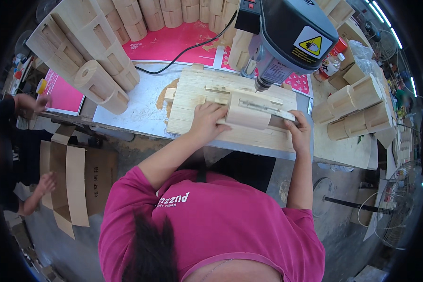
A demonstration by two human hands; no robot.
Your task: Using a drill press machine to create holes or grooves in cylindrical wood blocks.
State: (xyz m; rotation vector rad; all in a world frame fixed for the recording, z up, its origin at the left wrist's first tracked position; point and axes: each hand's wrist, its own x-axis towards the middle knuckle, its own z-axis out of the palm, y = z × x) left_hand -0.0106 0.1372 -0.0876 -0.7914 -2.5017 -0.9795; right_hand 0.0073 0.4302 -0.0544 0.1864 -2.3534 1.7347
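A pale wooden cylinder (246,115) lies sideways on a wooden board (188,89) beneath a drill press (293,35). My left hand (207,123) is closed around its left end, thumb at the near side. Along the cylinder's upper side runs a narrow pale strip (278,113) with a metallic-looking part. At the strip's right end, the fingers of my right hand (301,133) are closed, thumb below. The drill chuck (263,84) hangs just beyond the cylinder, apart from it. What lies under the cylinder is hidden.
Slotted wooden cylinders (101,87) stand at the left and back; others (362,110) lie at the right. A black cable (178,58) crosses the table. Bottles (329,68) stand back right. Another person's hand (46,183) is near an open cardboard box (77,183) at left.
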